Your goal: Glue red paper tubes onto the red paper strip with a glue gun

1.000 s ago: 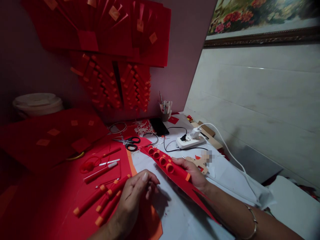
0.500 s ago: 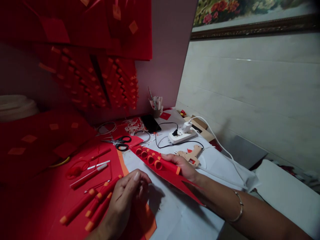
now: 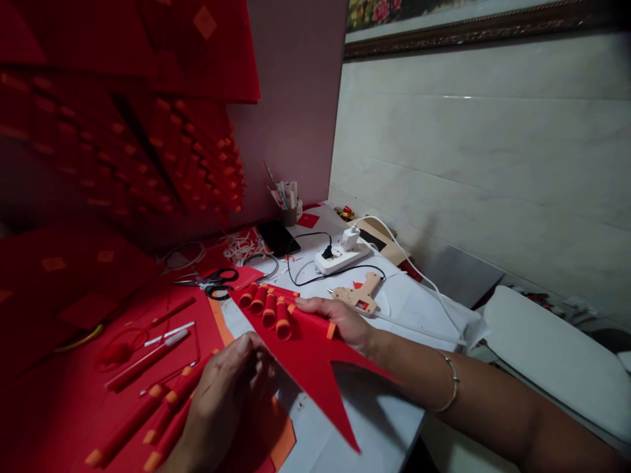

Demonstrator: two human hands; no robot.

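In the head view my right hand (image 3: 340,322) grips a red card piece (image 3: 315,368) with a forked, pointed end. Several short red paper tubes with orange ends (image 3: 269,310) are fixed to it in a slanting row. My left hand (image 3: 217,394) is beside the card's lower left edge. Its fingers are loosely curled and partly in shadow, with nothing visible in them; whether they touch the card I cannot tell. Left of that hand, several loose red tubes with orange ends (image 3: 125,424) lie on red paper (image 3: 64,401).
Black-handled scissors (image 3: 217,282), a pen (image 3: 148,360) and a beige glue gun (image 3: 357,295) lie about. Behind are a phone (image 3: 279,238), a pen cup (image 3: 287,213) and a white power strip (image 3: 342,257) with trailing cords. Red tube decorations (image 3: 197,151) hang at upper left.
The view has swung to the right. The card has turned, so more of its red face and forked end shows. My left hand has come nearer the card's edge.
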